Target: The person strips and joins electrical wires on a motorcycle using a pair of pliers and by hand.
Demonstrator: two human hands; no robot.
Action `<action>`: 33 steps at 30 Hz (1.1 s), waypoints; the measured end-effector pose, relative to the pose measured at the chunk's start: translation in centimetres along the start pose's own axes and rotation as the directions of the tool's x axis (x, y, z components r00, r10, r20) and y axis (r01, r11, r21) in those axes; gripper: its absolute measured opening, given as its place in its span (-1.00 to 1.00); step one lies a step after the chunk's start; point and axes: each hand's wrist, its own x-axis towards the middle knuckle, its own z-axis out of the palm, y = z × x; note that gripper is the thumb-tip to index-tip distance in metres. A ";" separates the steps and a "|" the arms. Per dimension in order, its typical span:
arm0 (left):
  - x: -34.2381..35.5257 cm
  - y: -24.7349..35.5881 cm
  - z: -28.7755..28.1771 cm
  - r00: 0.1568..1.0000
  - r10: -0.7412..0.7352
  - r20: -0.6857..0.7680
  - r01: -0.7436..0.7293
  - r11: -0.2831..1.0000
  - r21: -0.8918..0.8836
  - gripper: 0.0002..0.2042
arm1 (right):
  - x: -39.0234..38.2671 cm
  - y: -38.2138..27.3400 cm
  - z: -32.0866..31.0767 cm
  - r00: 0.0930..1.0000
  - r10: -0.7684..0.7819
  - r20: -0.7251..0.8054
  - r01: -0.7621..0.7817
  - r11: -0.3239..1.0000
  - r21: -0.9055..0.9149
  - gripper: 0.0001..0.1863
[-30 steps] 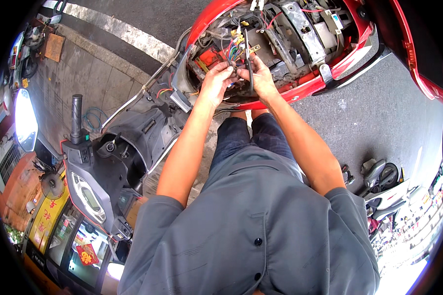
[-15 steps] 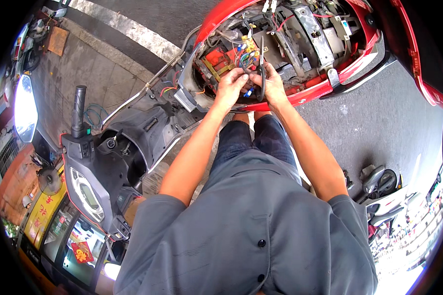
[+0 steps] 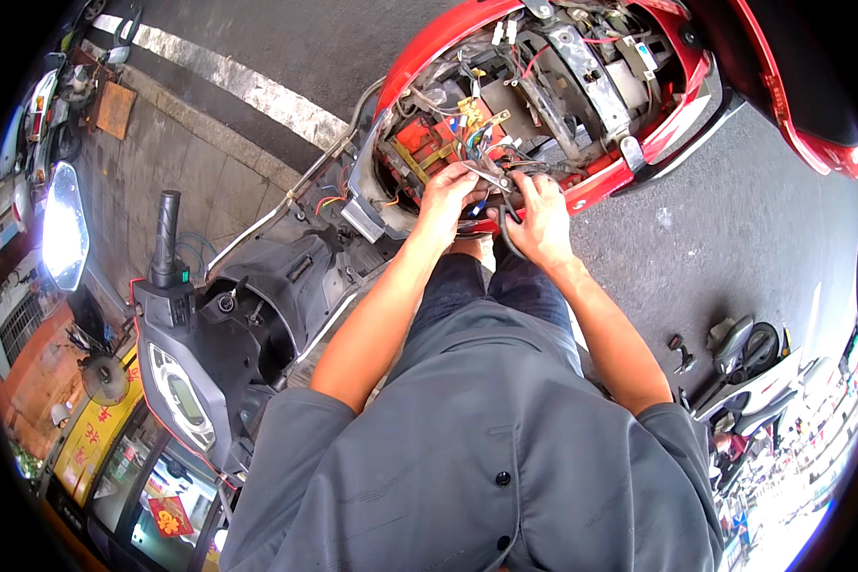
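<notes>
My right hand (image 3: 541, 219) is closed on dark-handled pliers (image 3: 500, 181), whose metal jaws angle leftward to the fingertips of my left hand (image 3: 444, 205). My left fingers pinch at the jaws on what looks like a wire, too small to make out clearly. Around both hands is a bundle of coloured wires (image 3: 477, 143) with connectors, inside the open red scooter body (image 3: 591, 195). A red block with a yellow strap (image 3: 419, 143) lies left of the wires. The metal frame (image 3: 564, 114) runs behind.
A dark scooter front (image 3: 176, 334) with handlebar and mirror stands at my left. A red panel (image 3: 782, 95) juts out at the upper right. Parked two-wheelers (image 3: 744, 357) are at the lower right and upper left. Grey road (image 3: 677, 248) surrounds the red body.
The pliers have swung from upright to slanting, jaws now at my left fingertips. Both hands have shifted lower in the picture, my right hand also to the right.
</notes>
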 end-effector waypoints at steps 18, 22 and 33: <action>-0.2 1.8 3.1 0.997 0.077 -0.017 -0.070 0.962 0.263 -0.83 | 1.1 0.4 -1.7 0.998 0.034 0.044 -0.035 0.999 0.016 -0.35; 0.0 1.9 3.4 0.987 0.162 -0.004 -0.151 0.929 0.338 -0.85 | 1.6 0.0 -2.4 1.000 0.002 0.005 -0.002 1.000 -0.016 -0.39; 0.1 2.5 4.1 0.970 0.242 0.008 -0.217 0.854 0.472 -0.91 | 2.0 0.3 -1.6 0.998 0.066 -0.001 -0.066 0.997 0.034 -0.49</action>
